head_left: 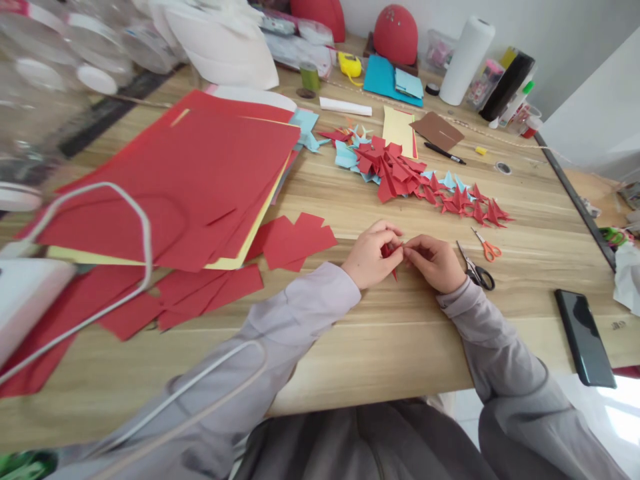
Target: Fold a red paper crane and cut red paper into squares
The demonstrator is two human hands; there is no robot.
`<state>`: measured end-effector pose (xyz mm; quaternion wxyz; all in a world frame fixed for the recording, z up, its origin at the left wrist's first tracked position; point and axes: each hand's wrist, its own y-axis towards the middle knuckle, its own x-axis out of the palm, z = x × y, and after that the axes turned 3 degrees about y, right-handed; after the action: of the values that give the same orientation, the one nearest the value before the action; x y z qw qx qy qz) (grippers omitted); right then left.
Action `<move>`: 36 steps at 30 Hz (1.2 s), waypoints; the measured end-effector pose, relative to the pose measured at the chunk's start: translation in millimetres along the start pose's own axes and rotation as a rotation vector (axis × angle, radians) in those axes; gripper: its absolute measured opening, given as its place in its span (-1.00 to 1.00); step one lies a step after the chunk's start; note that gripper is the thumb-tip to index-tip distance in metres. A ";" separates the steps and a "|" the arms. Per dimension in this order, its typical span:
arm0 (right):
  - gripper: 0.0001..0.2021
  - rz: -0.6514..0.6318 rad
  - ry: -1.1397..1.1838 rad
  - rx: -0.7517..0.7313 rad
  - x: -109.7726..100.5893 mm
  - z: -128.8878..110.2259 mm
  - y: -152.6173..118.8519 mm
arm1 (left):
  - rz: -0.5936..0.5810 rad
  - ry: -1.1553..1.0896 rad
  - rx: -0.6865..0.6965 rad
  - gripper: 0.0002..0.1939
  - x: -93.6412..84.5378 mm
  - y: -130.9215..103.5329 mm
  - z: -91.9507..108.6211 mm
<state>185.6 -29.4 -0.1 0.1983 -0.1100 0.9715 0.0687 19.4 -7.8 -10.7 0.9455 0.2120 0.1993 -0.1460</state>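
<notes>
A: On the table (390,333), what lies around the left hand (373,257) and right hand (435,263)?

B: At twelve o'clock, a pile of folded paper figures (395,170); farther, at one, a towel roll (466,61). At ten, stacked sheets (200,180); at nine, cut pieces (300,243).

A: And rightward?

B: At three, two pairs of scissors (491,251); beyond, at four, a phone (585,339).

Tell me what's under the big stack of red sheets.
Under the red sheets, a yellow sheet shows along the near edge, where red pieces also seem tucked in. Whatever lies deeper is covered.
</notes>
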 end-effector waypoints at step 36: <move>-0.75 0.002 0.084 0.007 -1.1 -0.8 1.3 | 0.005 -0.043 0.099 -0.88 0.1 -1.5 -0.1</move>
<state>185.9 -28.0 1.2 0.1579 -0.1110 0.9793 0.0608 18.9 -9.0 -11.3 0.9383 0.2560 0.1710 -0.1577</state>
